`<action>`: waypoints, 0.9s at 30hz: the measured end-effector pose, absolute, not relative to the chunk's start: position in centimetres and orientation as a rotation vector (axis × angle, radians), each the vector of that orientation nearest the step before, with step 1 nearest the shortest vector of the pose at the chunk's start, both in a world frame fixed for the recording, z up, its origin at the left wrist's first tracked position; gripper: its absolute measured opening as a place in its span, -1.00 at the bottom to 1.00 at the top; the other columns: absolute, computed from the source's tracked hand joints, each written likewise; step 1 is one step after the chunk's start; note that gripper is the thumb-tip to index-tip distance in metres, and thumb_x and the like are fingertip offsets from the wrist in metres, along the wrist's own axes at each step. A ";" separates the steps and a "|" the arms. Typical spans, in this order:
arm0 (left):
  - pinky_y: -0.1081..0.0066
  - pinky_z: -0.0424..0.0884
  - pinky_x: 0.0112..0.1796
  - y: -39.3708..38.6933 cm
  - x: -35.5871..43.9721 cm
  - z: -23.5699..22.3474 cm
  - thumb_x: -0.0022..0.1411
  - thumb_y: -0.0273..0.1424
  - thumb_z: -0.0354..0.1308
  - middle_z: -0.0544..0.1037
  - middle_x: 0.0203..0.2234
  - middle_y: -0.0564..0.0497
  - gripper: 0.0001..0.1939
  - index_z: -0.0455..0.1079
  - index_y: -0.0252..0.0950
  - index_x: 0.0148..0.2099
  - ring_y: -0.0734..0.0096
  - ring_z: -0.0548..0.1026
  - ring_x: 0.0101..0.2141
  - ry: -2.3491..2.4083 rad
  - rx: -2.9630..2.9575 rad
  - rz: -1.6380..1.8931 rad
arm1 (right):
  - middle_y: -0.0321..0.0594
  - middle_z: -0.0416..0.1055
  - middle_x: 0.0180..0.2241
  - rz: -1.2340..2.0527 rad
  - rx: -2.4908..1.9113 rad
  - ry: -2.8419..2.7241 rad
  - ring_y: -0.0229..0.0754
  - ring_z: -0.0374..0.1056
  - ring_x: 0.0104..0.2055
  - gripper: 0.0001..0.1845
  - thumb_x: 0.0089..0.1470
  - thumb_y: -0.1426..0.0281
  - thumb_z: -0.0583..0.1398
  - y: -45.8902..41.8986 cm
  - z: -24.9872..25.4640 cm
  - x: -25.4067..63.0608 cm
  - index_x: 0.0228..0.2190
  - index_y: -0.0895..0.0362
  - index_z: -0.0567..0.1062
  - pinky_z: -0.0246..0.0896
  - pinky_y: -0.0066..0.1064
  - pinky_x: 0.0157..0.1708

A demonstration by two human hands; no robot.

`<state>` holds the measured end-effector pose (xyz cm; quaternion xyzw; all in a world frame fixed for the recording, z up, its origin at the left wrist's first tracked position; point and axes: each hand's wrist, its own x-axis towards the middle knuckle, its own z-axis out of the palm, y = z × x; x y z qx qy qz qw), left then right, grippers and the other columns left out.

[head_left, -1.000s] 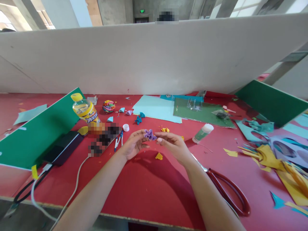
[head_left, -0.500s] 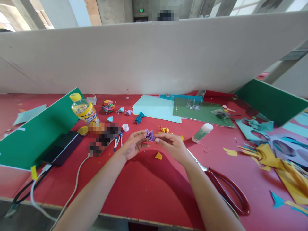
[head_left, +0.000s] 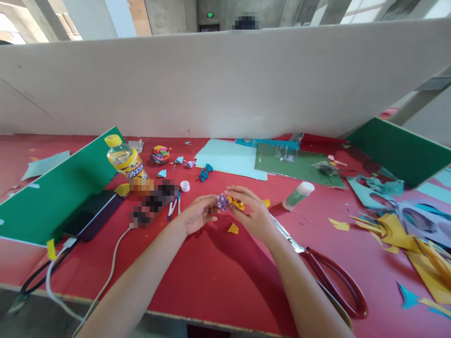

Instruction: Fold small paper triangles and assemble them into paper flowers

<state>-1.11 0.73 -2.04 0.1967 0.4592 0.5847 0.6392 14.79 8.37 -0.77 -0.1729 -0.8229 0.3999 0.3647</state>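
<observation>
A small purple folded-paper flower (head_left: 222, 202) is pinched at its left side by the fingertips of my left hand (head_left: 199, 213). My right hand (head_left: 254, 216) is just to the right of it, with fingers and thumb parted and the index fingertip close above the flower. Through the gap between those fingers, yellow folded paper (head_left: 238, 205) shows; whether the fingers touch it I cannot tell. A yellow paper scrap (head_left: 233, 228) lies below the hands on the red table (head_left: 218, 277). Large red-handled scissors (head_left: 331, 277) lie partly under my right forearm.
A glue stick (head_left: 298, 195) stands tilted at right, near paper offcuts (head_left: 394, 230). Blue folded pieces (head_left: 203, 175) and light-blue sheets (head_left: 229, 159) lie behind the hands. At left are a bottle (head_left: 127, 159), a white cap (head_left: 185, 186), a black device (head_left: 93, 213) and cables (head_left: 112, 263).
The purple flower has turned in my left fingers, showing a rounder face. My right fingers have let go of its right side and spread apart.
</observation>
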 end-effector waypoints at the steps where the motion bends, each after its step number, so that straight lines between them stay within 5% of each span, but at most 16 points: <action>1: 0.64 0.34 -0.65 0.7 -1.0 -2.0 0.05 -0.39 0.15 0.46 -0.54 0.01 -0.89 0.39 -0.34 -0.37 0.54 0.44 -0.56 1.077 0.482 1.321 | -0.21 0.32 -0.07 1.032 -0.433 -2.164 -0.12 0.21 0.00 -0.68 0.04 0.43 0.10 8.3 -0.8 14.8 -0.13 -0.03 0.41 0.11 -0.22 0.00; 13: 0.57 0.28 -0.49 0.3 0.5 -1.1 0.02 -0.27 0.16 0.41 -0.49 0.05 -0.81 0.34 -0.30 -0.41 0.48 0.38 -0.45 1.625 1.152 1.646 | -0.19 0.42 -0.27 0.997 -0.634 -2.109 -0.15 0.34 -0.28 -0.74 0.00 0.42 0.10 8.7 -1.8 14.3 -0.21 0.05 0.45 0.26 -0.31 -0.25; 27: 0.51 0.28 -0.47 0.5 0.1 -1.7 0.01 -0.29 0.18 0.48 -0.50 0.01 -0.80 0.45 -0.31 -0.34 0.45 0.39 -0.49 1.586 1.347 1.425 | -0.19 0.43 -0.26 1.093 -0.680 -2.086 -0.17 0.36 -0.28 -0.76 -0.01 0.40 0.12 8.3 -1.2 14.4 -0.23 0.06 0.45 0.28 -0.38 -0.36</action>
